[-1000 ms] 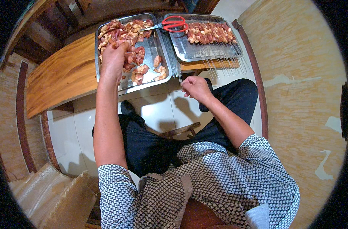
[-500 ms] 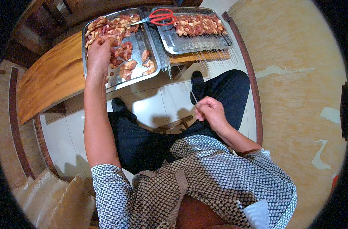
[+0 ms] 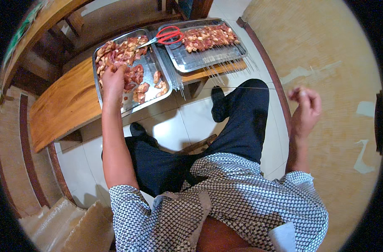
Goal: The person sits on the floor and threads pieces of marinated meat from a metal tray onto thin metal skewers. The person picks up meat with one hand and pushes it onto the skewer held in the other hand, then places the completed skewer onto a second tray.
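Head view of meat and skewers, with the work judged to be partway along. Done: a close row of threaded meat [image 3: 210, 38] lies across the right tray [image 3: 187, 64], its bare skewer ends projecting over the near rim. Left: loose meat [image 3: 120, 52], heaped toward the far side of the left tray [image 3: 148, 66] with a few pieces lying apart, and a bundle of bare skewers [image 3: 169, 67] between the trays. The left hand [image 3: 113, 82] reaches into the loose meat, fingers bunched together; whether they grip a piece cannot be told. The right hand [image 3: 307, 107], well apart from both trays, has its fingers curled in and appears to pinch the end of a thin skewer [image 3: 258, 88], on which no meat is discernible. Red-handled scissors [image 3: 157, 40] bridge the trays.
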Tool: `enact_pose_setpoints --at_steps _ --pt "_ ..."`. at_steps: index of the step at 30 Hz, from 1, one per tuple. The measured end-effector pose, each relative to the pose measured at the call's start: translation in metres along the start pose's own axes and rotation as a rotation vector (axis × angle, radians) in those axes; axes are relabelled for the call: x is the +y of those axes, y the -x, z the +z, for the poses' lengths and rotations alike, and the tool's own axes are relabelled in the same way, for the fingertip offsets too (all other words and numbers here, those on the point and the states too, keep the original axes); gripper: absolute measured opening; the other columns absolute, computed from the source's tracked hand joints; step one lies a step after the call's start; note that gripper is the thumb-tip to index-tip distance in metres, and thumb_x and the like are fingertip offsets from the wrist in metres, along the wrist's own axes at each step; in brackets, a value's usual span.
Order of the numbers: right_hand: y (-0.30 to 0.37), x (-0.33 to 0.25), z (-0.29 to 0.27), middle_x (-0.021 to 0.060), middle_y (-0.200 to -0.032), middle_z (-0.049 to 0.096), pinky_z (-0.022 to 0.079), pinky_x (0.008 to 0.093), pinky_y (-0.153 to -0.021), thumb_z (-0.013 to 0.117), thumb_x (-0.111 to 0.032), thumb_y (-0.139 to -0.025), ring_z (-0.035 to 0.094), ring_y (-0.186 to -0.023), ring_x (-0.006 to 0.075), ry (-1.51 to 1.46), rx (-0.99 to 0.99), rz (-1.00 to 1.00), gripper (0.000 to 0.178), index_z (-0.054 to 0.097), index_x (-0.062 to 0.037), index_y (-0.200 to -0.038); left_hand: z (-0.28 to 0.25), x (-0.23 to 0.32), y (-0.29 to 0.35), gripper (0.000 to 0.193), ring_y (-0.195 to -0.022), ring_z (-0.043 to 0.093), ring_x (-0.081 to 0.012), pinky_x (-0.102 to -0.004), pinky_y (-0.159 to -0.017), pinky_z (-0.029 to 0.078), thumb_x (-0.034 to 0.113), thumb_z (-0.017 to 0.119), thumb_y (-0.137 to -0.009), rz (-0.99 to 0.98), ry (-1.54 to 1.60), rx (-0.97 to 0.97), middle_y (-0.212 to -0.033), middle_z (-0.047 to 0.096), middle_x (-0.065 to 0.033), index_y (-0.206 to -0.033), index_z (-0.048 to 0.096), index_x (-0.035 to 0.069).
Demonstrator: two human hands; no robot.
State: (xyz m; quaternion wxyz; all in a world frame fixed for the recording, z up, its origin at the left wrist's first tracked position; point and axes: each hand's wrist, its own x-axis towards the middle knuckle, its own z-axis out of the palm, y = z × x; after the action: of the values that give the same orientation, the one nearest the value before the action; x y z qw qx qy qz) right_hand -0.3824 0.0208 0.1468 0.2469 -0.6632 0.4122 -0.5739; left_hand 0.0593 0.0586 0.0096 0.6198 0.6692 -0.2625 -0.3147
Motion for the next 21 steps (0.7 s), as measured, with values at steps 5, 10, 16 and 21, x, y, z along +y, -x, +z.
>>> enact_pose_setpoints --at_steps 5,10,16,21 --pt "-0.044 -0.022 0.024 0.0126 -0.085 0.062 0.053 0.0328 -0.062 0.048 -0.014 -0.091 0.064 -0.072 0.0225 -0.406 0.108 0.176 0.015 0.053 0.0001 -0.094 0.011 0.009 0.009 0.013 -0.052 0.054 -0.0086 -0.0229 -0.041 0.040 0.019 0.056 -0.085 0.050 -0.047 0.019 -0.075 0.063 -0.0020 -0.089 0.059 0.007" --pt "-0.045 0.021 0.082 0.0037 -0.071 0.057 0.041 0.0219 -0.045 0.051 -0.014 -0.089 0.053 -0.051 0.0099 -0.608 -0.137 0.293 0.011 0.054 -0.0040 -0.088 0.010 -0.011 -0.002 0.014 -0.049 0.053 -0.0084 -0.0221 -0.040 0.040 0.021 0.056 -0.089 0.134 -0.007 -0.017 -0.072 0.062 -0.0035 -0.087 0.058 0.007" --pt "-0.012 -0.004 0.101 0.0024 -0.068 0.054 0.041 0.0197 -0.046 0.053 -0.007 -0.089 0.050 -0.050 0.0076 -0.707 -0.265 0.390 0.009 0.052 -0.0002 -0.095 0.013 0.005 0.008 0.014 -0.058 0.051 -0.0067 -0.0209 -0.051 0.042 0.014 0.055 -0.089 0.059 0.012 -0.030 -0.078 0.061 -0.0037 -0.095 0.059 0.003" --pt "0.013 0.001 0.096 0.0053 -0.073 0.054 0.040 0.0202 -0.044 0.057 -0.008 -0.087 0.049 -0.051 0.0093 -0.773 -0.350 0.396 0.010 0.051 -0.0024 -0.093 0.025 0.021 0.017 0.015 -0.053 0.049 -0.0071 -0.0220 -0.045 0.041 0.017 0.055 -0.089 0.058 -0.017 -0.041 -0.078 0.062 -0.0041 -0.095 0.058 0.004"
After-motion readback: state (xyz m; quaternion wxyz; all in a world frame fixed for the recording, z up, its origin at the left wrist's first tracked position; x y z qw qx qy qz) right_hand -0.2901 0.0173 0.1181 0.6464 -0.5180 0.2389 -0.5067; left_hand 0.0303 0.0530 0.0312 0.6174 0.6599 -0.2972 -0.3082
